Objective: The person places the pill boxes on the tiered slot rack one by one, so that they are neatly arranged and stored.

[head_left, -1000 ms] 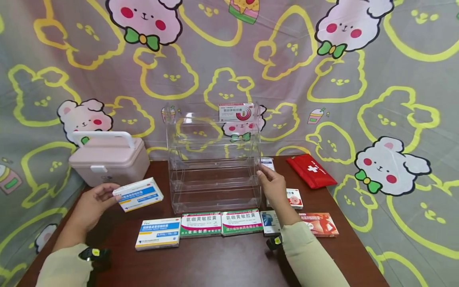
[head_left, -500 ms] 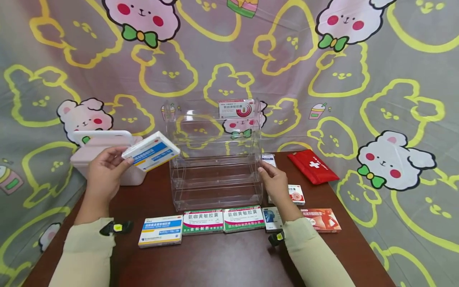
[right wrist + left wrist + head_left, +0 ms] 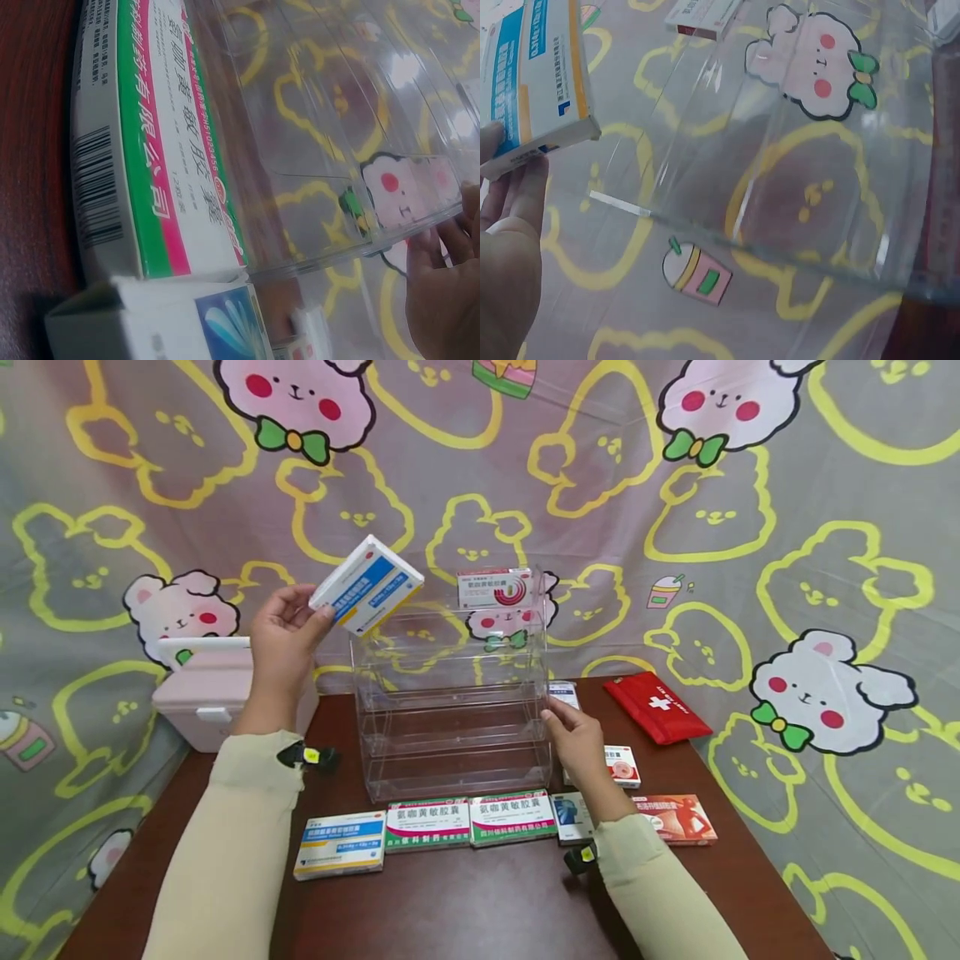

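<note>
My left hand (image 3: 283, 631) pinches a white, blue and yellow medicine box (image 3: 367, 587) by its left end. The box is tilted, in front of the upper left of a clear tiered display rack (image 3: 453, 735). In the left wrist view the same medicine box (image 3: 536, 75) is between thumb and fingers, apart from the rack's edge. With its fingertips, my right hand (image 3: 577, 745) holds the right side edge of the rack, as the right wrist view also shows at the rack's side panel (image 3: 330, 259). A red-and-white medicine box (image 3: 495, 589) stands on the top tier, at the right.
Before the rack lie a blue-and-white box (image 3: 341, 845), two green-and-white boxes (image 3: 428, 823) and a box with a blue picture (image 3: 572, 817). An orange box (image 3: 678, 820) and a red first aid pouch (image 3: 657, 706) are at right, a pink case (image 3: 202, 697) at left.
My left hand has lifted the medicine box up and to the right, from beside the pink case to the rack's top left. My right hand stays at the rack's right side.
</note>
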Available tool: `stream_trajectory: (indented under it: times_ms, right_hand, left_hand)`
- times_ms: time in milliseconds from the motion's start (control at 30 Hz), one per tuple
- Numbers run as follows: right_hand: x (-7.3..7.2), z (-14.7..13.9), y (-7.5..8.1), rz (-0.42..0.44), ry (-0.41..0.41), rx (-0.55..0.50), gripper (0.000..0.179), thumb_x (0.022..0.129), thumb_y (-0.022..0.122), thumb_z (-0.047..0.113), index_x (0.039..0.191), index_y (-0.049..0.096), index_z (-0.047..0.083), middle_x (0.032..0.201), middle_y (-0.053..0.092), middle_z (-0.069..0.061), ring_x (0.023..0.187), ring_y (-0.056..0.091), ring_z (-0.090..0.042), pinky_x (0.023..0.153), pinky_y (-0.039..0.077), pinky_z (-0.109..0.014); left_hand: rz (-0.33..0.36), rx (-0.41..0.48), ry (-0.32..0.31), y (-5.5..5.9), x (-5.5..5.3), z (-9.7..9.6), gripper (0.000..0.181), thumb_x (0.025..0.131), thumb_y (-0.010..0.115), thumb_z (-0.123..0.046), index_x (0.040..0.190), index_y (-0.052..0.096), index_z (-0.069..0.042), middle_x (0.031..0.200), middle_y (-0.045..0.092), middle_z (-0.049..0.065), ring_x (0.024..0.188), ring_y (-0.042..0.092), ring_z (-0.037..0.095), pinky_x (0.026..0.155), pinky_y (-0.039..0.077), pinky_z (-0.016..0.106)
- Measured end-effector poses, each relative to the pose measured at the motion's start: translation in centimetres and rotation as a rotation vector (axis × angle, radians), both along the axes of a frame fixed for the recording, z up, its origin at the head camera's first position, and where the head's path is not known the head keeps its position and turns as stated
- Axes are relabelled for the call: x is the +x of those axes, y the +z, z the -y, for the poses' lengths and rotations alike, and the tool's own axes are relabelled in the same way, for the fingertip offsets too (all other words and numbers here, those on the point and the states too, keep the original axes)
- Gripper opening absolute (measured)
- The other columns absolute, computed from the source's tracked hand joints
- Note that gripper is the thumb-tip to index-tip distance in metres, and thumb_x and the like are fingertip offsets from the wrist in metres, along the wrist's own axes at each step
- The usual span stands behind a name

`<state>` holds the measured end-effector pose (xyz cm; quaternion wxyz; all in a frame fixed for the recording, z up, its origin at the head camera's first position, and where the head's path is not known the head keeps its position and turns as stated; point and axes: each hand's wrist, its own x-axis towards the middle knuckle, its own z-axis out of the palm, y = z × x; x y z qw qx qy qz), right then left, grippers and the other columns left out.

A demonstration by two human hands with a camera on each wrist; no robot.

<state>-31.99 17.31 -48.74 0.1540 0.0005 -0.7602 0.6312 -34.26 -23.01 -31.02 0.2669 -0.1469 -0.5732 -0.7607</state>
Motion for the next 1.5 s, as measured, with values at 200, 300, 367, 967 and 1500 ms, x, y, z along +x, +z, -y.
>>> stream_trajectory:
  times_ms: [200,300,367,967,1500]
  right_hand:
    - [0.0,0.0,-0.1,0.008,-0.011,0.017,0.038,0.104,0.076,0.017,0.141,0.074,0.01,0.139,0.075,-0.016,0.12,0.07,-0.022,0.082,0.056,-0.009]
    - [0.1,0.1,0.0,0.015,-0.018,0.016,0.038,0.104,0.076,0.016,0.141,0.074,0.01,0.139,0.074,-0.017,0.119,0.07,-0.021,0.081,0.057,-0.01]
    - [0.2,0.2,0.1,0.015,-0.015,0.004,0.038,0.104,0.077,0.015,0.141,0.074,0.009,0.139,0.074,-0.017,0.119,0.071,-0.022,0.081,0.058,-0.01]
    - [-0.1,0.1,0.2,0.004,-0.011,0.018,0.039,0.103,0.077,0.017,0.142,0.074,0.01,0.141,0.074,-0.016,0.127,0.069,-0.027,0.085,0.055,-0.009]
    - [0.0,-0.2,0.0,0.006,-0.017,0.007,0.039,0.103,0.077,0.018,0.141,0.074,0.01,0.14,0.074,-0.015,0.122,0.07,-0.024,0.085,0.057,-0.012]
  left_hand:
    - [0.024,-0.07,0.043,1.7,-2.4,-2.0,0.025,0.095,0.077,0.009,0.111,0.072,-0.01,0.11,0.073,0.004,0.101,0.073,0.014,0.086,0.064,0.019]
    - [0.056,-0.103,0.048,2.3,-3.4,-2.6,0.026,0.094,0.078,0.007,0.112,0.071,-0.011,0.11,0.072,0.002,0.101,0.072,0.014,0.085,0.063,0.019]
    - [0.066,-0.129,0.054,2.6,-4.0,-2.8,0.026,0.094,0.078,0.007,0.112,0.071,-0.01,0.109,0.072,0.001,0.1,0.072,0.013,0.083,0.063,0.018]
    - [0.101,-0.341,0.195,4.1,-6.6,-2.9,0.025,0.095,0.075,0.005,0.115,0.071,-0.011,0.102,0.071,-0.007,0.098,0.07,0.006,0.082,0.058,0.014]
    - [0.192,-0.804,0.291,5.8,-6.4,-2.4,0.037,0.106,0.071,-0.009,0.142,0.066,-0.002,0.142,0.072,0.022,0.133,0.071,0.033,0.111,0.06,0.039]
